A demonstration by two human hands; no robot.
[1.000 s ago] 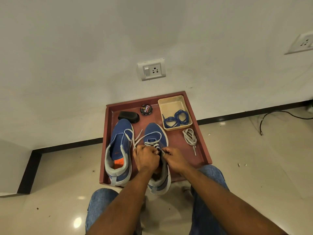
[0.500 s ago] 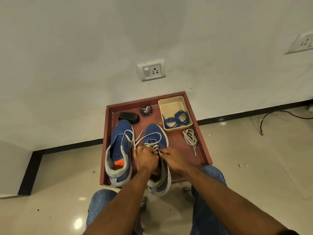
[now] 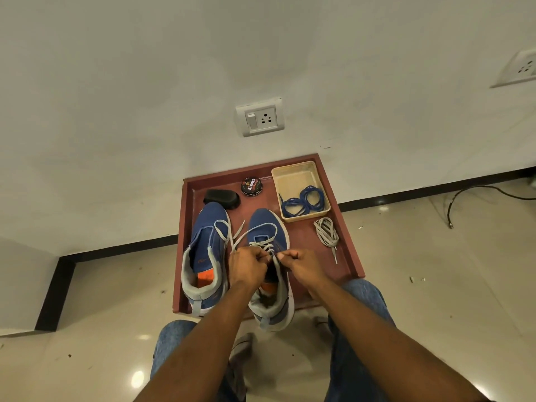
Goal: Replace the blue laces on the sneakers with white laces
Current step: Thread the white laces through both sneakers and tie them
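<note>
White lace goes halfway up this sneaker; my left hand and right hand each pinch an end, next hole comes next.

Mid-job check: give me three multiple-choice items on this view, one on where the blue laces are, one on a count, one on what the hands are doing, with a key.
1. Where do the blue laces lie?
A. In the beige basket
B. On the floor
C. In the left sneaker

2. How many sneakers stand on the red tray?
A. One
B. Two
C. Three

3. What are the hands doing?
A. Resting on the knees
B. Opening the polish tin
C. Pinching the white lace on the right sneaker

Key: 1 A, the coil sits inside the basket. 2 B, a left sneaker and a right sneaker. 3 C, the left hand and right hand both grip the white lace.
</note>
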